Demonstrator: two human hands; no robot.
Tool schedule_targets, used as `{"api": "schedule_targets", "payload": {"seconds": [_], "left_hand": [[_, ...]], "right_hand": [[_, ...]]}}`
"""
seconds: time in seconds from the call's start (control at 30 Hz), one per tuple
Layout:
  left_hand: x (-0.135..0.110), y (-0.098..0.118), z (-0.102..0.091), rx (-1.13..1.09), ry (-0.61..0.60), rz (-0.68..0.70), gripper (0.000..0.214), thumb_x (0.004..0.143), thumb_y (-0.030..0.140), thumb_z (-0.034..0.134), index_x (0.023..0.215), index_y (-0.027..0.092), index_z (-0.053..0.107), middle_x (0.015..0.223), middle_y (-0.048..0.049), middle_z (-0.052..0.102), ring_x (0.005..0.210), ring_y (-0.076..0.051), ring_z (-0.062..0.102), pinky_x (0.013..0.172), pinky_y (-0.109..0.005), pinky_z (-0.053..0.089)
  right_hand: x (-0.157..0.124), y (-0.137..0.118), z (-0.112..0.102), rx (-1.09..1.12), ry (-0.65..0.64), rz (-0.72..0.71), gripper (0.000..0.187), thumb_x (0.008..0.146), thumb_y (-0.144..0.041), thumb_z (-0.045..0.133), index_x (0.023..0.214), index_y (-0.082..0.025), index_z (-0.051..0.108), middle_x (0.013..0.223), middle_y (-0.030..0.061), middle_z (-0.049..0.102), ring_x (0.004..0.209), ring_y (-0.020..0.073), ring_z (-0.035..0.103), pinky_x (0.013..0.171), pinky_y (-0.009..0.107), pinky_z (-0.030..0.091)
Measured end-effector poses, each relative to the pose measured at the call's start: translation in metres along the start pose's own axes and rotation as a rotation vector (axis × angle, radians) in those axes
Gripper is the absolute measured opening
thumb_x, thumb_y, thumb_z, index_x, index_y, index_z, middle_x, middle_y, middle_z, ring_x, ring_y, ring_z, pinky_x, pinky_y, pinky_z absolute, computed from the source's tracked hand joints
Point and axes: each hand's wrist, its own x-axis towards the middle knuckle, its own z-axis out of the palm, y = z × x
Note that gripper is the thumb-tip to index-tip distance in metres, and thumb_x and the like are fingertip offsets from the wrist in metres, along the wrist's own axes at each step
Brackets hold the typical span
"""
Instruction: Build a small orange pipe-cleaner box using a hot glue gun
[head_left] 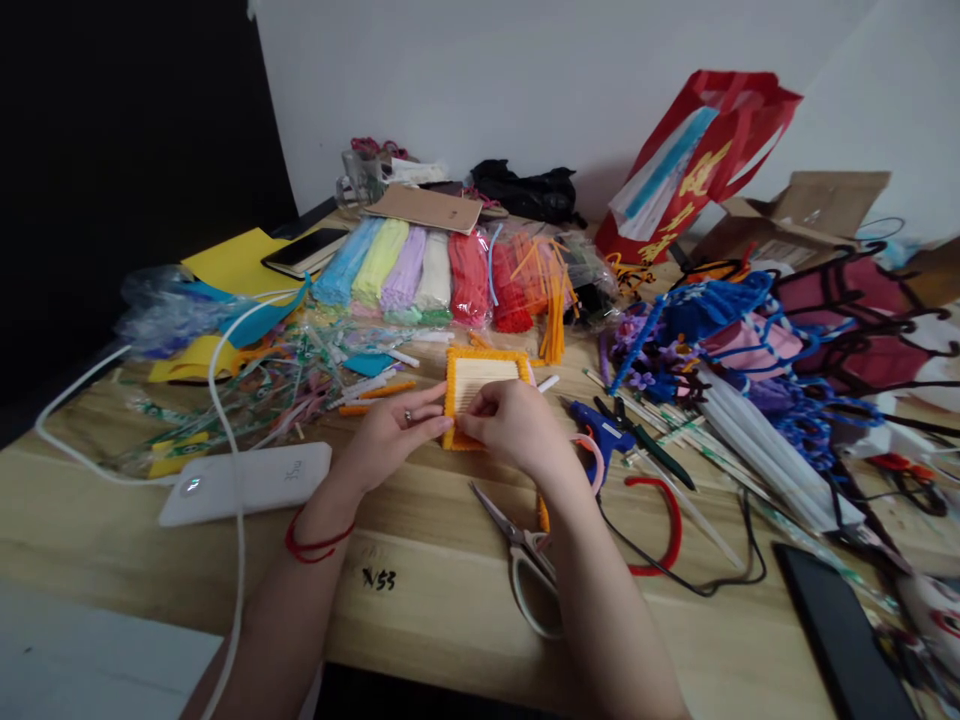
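On the table in front of me lies a small rectangular panel [487, 372] with a pale ribbed face and a fuzzy orange pipe-cleaner border. My left hand [394, 430] holds its left edge, thumb at the lower left corner and fingers along the side. Over the panel's lower part, my right hand [510, 420] is closed in a pinch with its fingertips at the ribbed face. Whatever those fingertips hold is hidden. Scissors [517, 540] lie beneath and beside my right forearm.
A blue glue gun [600, 430] with a black cord lies right of my right hand. Bundles of coloured pipe cleaners [431, 270] line the back. At left is a white power bank [247, 485] with a cable. Purple and blue craft pieces [720, 330] crowd the right.
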Motion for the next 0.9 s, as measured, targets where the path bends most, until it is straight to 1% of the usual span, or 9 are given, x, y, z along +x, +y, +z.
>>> {"api": "schedule_targets", "payload": {"seconds": [0.13, 0.33, 0.43, 0.6, 0.77, 0.9], "left_hand": [[0.002, -0.003, 0.0, -0.037, 0.02, -0.038, 0.068, 0.072, 0.034, 0.074, 0.134, 0.016, 0.052, 0.099, -0.0066, 0.073, 0.096, -0.023, 0.065, 0.097, -0.047, 0.045], [0.003, -0.009, -0.001, -0.164, 0.019, -0.107, 0.068, 0.068, 0.033, 0.078, 0.131, 0.019, 0.056, 0.1, -0.0071, 0.073, 0.096, -0.022, 0.066, 0.092, -0.038, 0.05], [0.003, -0.011, -0.002, -0.2, 0.014, -0.126, 0.068, 0.067, 0.031, 0.079, 0.131, 0.021, 0.056, 0.104, -0.0076, 0.073, 0.096, -0.021, 0.066, 0.09, -0.035, 0.051], [0.004, -0.013, -0.004, -0.163, 0.012, -0.117, 0.07, 0.069, 0.031, 0.078, 0.133, 0.02, 0.053, 0.106, -0.0069, 0.072, 0.096, -0.021, 0.066, 0.092, -0.037, 0.05], [0.004, -0.012, -0.006, -0.147, -0.001, -0.125, 0.07, 0.07, 0.03, 0.077, 0.134, 0.02, 0.052, 0.109, -0.007, 0.072, 0.097, -0.021, 0.066, 0.091, -0.037, 0.05], [0.004, -0.01, -0.007, -0.223, -0.027, -0.166, 0.072, 0.065, 0.023, 0.08, 0.132, 0.022, 0.054, 0.104, -0.0046, 0.073, 0.096, -0.019, 0.066, 0.092, -0.035, 0.049]], "right_hand": [[0.0, 0.001, 0.001, 0.007, -0.005, -0.001, 0.01, 0.071, -0.026, 0.065, 0.067, -0.017, 0.067, 0.06, -0.0009, 0.062, 0.053, 0.0104, 0.049, 0.053, 0.026, 0.035], [-0.001, 0.001, 0.001, 0.02, -0.001, -0.006, 0.009, 0.071, -0.024, 0.066, 0.067, -0.017, 0.067, 0.061, -0.0013, 0.061, 0.053, 0.0097, 0.049, 0.057, 0.025, 0.038], [-0.001, 0.001, 0.0, 0.006, 0.01, -0.002, 0.009, 0.071, -0.024, 0.066, 0.068, -0.017, 0.067, 0.06, -0.0014, 0.061, 0.053, 0.0095, 0.048, 0.056, 0.025, 0.037], [-0.001, -0.001, 0.0, -0.01, 0.003, 0.005, 0.009, 0.071, -0.024, 0.066, 0.068, -0.016, 0.068, 0.059, -0.0015, 0.06, 0.052, 0.0089, 0.047, 0.053, 0.024, 0.033], [-0.001, -0.002, 0.0, -0.034, 0.002, 0.008, 0.009, 0.072, -0.025, 0.066, 0.07, -0.016, 0.069, 0.062, -0.0007, 0.061, 0.054, 0.0101, 0.048, 0.053, 0.024, 0.033], [-0.002, -0.002, 0.001, -0.041, -0.005, 0.007, 0.009, 0.072, -0.025, 0.065, 0.07, -0.017, 0.069, 0.062, 0.0002, 0.063, 0.054, 0.0105, 0.049, 0.054, 0.023, 0.033]]}}
